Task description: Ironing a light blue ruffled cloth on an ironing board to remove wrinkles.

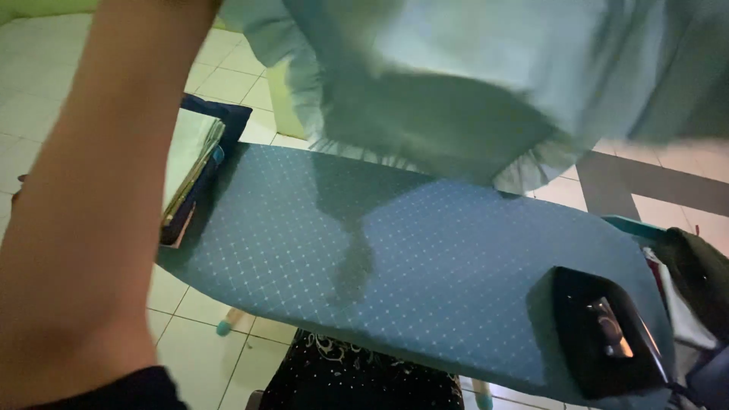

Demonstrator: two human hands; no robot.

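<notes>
Open ironing board (425, 258) middle; iron (607, 334) at right end, folded stack (194, 163) left.

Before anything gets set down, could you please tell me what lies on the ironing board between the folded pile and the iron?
Head view: only the bare blue dotted ironing-board cover lies between the folded fabric pile and the black iron.
</notes>
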